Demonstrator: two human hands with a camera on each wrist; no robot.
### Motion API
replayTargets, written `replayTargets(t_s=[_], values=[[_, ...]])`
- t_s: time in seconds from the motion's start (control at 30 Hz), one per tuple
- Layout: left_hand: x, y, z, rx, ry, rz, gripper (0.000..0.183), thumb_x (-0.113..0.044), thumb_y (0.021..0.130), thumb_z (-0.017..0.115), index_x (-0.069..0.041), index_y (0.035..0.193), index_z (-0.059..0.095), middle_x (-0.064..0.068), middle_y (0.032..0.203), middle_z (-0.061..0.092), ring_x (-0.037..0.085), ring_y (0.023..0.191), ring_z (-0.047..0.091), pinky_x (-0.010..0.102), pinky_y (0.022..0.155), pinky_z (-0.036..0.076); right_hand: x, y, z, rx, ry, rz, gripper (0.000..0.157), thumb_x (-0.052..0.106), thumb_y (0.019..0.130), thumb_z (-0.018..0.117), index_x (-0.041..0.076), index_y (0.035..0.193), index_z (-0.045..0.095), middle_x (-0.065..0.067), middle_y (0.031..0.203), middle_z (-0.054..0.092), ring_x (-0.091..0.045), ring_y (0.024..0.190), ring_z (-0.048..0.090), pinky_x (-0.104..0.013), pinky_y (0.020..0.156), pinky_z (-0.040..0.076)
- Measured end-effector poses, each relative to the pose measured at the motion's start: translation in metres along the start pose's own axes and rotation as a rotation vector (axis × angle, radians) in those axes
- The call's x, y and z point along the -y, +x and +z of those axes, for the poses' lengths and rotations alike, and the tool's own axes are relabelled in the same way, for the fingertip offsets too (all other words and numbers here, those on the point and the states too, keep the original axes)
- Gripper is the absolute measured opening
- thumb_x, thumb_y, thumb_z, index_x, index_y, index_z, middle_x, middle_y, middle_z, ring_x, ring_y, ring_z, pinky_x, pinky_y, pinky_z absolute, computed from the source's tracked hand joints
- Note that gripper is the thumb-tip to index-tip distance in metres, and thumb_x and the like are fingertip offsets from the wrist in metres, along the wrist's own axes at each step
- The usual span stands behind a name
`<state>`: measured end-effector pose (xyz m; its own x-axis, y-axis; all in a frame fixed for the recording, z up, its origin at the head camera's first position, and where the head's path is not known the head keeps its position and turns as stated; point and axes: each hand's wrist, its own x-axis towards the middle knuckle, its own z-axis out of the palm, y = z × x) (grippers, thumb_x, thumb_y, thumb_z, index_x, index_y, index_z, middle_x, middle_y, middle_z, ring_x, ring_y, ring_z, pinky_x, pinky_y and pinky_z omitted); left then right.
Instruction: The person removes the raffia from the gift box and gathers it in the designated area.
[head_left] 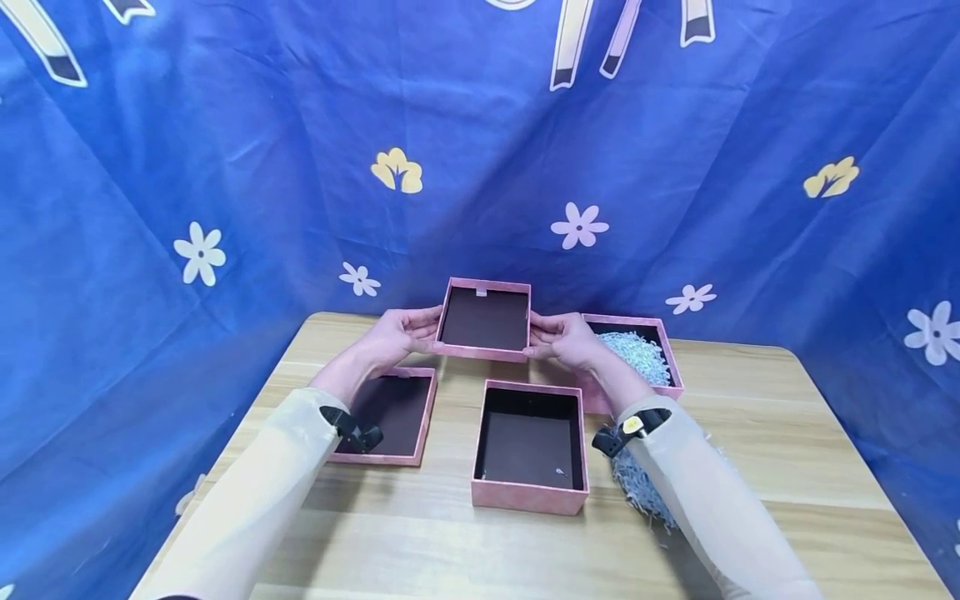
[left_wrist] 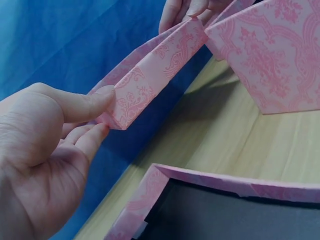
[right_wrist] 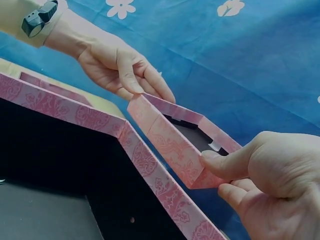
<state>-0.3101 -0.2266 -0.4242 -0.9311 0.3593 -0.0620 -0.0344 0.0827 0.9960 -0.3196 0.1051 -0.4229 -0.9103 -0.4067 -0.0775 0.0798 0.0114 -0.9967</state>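
Both hands hold a shallow pink patterned box lid [head_left: 484, 318] at the back of the table, its dark inner side facing up. My left hand [head_left: 403, 335] grips the lid's left side, thumb on the outer wall in the left wrist view and fingers beneath. The right hand [head_left: 562, 340] pinches the opposite side, thumb [right_wrist: 215, 161] against the patterned wall. In front of the lid stands an open pink box [head_left: 531, 497] with a black inside and a small pale scrap on its floor. A larger lid [head_left: 390, 414], also dark side up, lies under my left forearm.
Behind my right wrist stands another pink box [head_left: 667, 354] filled with light blue shredded paper [head_left: 633, 354]. More blue shreds [head_left: 645, 487] lie on the wooden table [head_left: 420, 542] beneath the right forearm. A blue patterned cloth [head_left: 480, 167] hangs behind and beside the table.
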Motion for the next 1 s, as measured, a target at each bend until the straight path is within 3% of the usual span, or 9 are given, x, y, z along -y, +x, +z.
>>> replayTargets(t_s=[0.13, 0.47, 0.6, 0.77, 1.0], values=[[0.007, 0.002, 0.000, 0.007, 0.005, -0.008, 0.078, 0.020, 0.090, 0.070, 0.009, 0.159, 0.036, 0.028, 0.160, 0.041, 0.039, 0.149, 0.039, 0.026, 0.104, 0.050, -0.003, 0.002, 0.003, -0.017, 0.023, 0.031, 0.080, -0.031, 0.080, 0.071, -0.013, 0.152, 0.042, -0.028, 0.154, 0.046, -0.035, 0.143, 0.046, -0.035, 0.106, 0.048], [0.020, 0.006, 0.003, -0.015, 0.048, -0.047, 0.080, 0.025, 0.084, 0.069, 0.013, 0.157, 0.036, 0.028, 0.159, 0.040, 0.039, 0.149, 0.038, 0.037, 0.115, 0.039, -0.015, 0.010, 0.008, -0.050, -0.096, 0.118, 0.075, -0.026, 0.081, 0.074, -0.012, 0.150, 0.047, -0.028, 0.149, 0.053, -0.033, 0.139, 0.052, -0.035, 0.109, 0.046], [0.023, 0.007, 0.006, -0.012, 0.019, -0.088, 0.083, 0.028, 0.082, 0.065, 0.013, 0.157, 0.034, 0.030, 0.159, 0.039, 0.040, 0.150, 0.037, 0.041, 0.111, 0.045, -0.016, 0.011, 0.006, -0.065, -0.108, 0.157, 0.074, -0.026, 0.080, 0.076, -0.012, 0.148, 0.050, -0.026, 0.148, 0.055, -0.033, 0.138, 0.054, -0.036, 0.109, 0.047], [0.026, 0.008, 0.010, -0.009, -0.028, -0.165, 0.085, 0.031, 0.081, 0.063, 0.010, 0.159, 0.035, 0.029, 0.157, 0.042, 0.039, 0.147, 0.041, 0.046, 0.099, 0.057, -0.013, 0.013, 0.006, -0.091, -0.211, 0.186, 0.074, -0.024, 0.075, 0.082, -0.011, 0.144, 0.057, -0.025, 0.143, 0.061, -0.030, 0.133, 0.059, -0.035, 0.107, 0.050], [0.030, 0.009, 0.010, 0.001, -0.006, -0.144, 0.082, 0.033, 0.080, 0.064, 0.016, 0.155, 0.036, 0.033, 0.155, 0.042, 0.043, 0.146, 0.041, 0.039, 0.102, 0.054, -0.014, 0.013, 0.011, -0.135, -0.405, 0.206, 0.073, -0.015, 0.072, 0.089, -0.007, 0.140, 0.064, -0.020, 0.142, 0.064, -0.023, 0.126, 0.055, -0.035, 0.114, 0.043]])
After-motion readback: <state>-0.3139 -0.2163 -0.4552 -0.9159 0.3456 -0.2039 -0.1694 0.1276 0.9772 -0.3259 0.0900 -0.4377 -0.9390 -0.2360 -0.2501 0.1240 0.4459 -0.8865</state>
